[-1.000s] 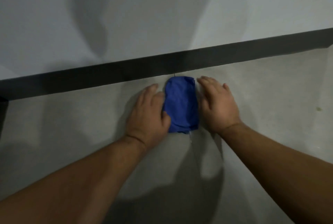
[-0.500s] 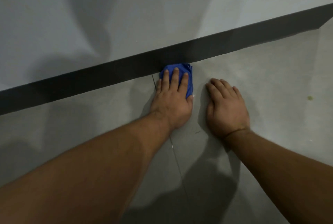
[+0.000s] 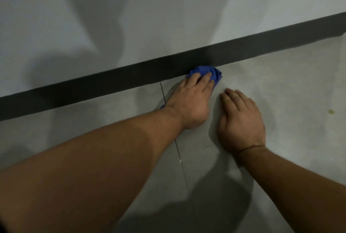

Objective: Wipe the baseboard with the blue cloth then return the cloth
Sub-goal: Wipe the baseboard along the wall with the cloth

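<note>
Evidently the left hand [image 3: 189,99] presses the blue cloth [image 3: 215,74] under its fingers against the baseboard [image 3: 112,81], probably for scrubbing pressure. Just right of that grip, the right hand [image 3: 241,122] lies flat, fingers together, bracing on the floor [image 3: 290,101].

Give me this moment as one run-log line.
step: wiping baseboard | left hand: pressing blue cloth against baseboard | right hand: flat on floor, empty | cloth return: not yet done

One blue cloth [image 3: 215,75], one dark baseboard [image 3: 112,82], two bare hands: left hand [image 3: 191,99], right hand [image 3: 241,122]
</note>
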Tool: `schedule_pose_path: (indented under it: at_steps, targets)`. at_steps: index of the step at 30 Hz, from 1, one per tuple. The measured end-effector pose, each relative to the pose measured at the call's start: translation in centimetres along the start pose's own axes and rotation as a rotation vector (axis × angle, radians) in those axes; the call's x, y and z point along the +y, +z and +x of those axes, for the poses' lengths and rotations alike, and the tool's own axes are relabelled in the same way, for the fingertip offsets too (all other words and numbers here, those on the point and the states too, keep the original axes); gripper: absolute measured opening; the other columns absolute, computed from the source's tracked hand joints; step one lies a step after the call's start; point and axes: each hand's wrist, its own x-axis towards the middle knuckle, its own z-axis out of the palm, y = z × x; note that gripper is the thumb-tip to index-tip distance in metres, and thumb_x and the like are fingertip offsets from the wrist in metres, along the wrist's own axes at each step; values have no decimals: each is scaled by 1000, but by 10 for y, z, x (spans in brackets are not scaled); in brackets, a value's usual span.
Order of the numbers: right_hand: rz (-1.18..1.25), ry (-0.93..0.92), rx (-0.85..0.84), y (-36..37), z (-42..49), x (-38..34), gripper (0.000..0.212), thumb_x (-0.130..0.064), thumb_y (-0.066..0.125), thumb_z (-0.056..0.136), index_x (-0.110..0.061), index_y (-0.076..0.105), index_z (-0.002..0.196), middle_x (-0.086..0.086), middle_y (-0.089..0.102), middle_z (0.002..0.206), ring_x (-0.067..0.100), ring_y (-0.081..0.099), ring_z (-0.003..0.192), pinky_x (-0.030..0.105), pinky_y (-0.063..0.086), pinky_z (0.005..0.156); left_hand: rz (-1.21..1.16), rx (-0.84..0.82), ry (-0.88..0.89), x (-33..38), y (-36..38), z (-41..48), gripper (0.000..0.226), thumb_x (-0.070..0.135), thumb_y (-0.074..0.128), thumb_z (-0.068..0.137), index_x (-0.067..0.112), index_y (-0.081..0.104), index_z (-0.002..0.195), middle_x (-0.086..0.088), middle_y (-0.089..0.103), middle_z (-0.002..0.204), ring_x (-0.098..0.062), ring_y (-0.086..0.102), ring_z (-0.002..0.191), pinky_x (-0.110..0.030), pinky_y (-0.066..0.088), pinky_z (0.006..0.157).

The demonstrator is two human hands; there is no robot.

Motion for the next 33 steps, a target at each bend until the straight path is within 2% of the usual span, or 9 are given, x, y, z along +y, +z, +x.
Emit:
schedule_pose_path:
  at_steps: [4,9,14,23,28,33]
  targets:
    - [11,-10,20,1,0,0,55,-31,38,99,-13,47,149,10,46,155,29,37,145,52,29,120,13,-18,-77,4,-3,22,73,40,41,98,11,20,162,-10,23,170,-32,26,149,-50,29,122]
    - [3,-7,7,1,0,2,54,-29,40,99,-13,44,151,10,45,156,28,36,146,52,29,120,39,-17,-159,6,-3,24,73,43,46,95,15,25,160,-7,34,164,-33,36,139,-52,36,110]
    - [5,2,2,0,0,1,55,-28,39,99,-13,44,151,10,45,156,29,36,146,51,28,120,120,-14,-212,-3,1,8,82,55,47,93,14,24,159,-11,38,160,-37,40,134,-54,39,104]
    - [20,-8,17,-4,-2,-3,58,-29,40,94,-11,46,149,14,48,153,32,39,143,51,31,119,78,-31,-335,-29,6,-33,85,45,33,84,14,17,161,-11,33,163,-38,38,134,-54,37,106]
    - [16,-6,3,-8,0,-7,55,-27,39,95,-8,50,145,16,50,150,34,41,140,53,30,119,70,-54,-357,-39,6,-52,80,39,43,91,14,15,162,-10,28,167,-39,35,138,-55,36,109]
    - [48,-58,-16,-13,-2,-44,45,-29,42,100,-15,54,142,11,54,147,30,44,138,54,31,118,86,-52,-395,-57,8,-81,78,39,45,93,15,16,161,-11,28,166,-38,37,137,-54,38,108]
